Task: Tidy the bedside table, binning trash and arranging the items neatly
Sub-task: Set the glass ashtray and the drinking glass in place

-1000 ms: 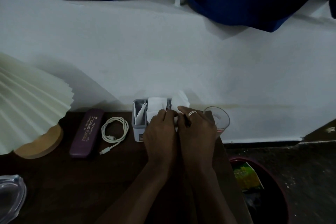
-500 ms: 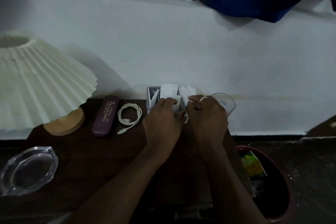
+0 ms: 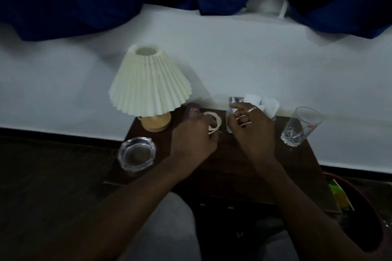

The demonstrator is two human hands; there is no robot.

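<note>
Head view, coiled white cable (image 3: pixel 214 122), seemingly under left hand (image 3: pixel 194 142)

Dark wooden bedside table (image 3: pixel 244 167), coiled white cable (image 3: pixel 216 122) beside grey tissue-filled holder (image 3: pixel 233 101)

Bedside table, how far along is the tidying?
Done: a wrapper lies in the bin; lamp, ashtray and glass stand apart. In hand: the left hand is on the coiled cable, the right hand at the tissue holder. Left: placing the cable.
</note>
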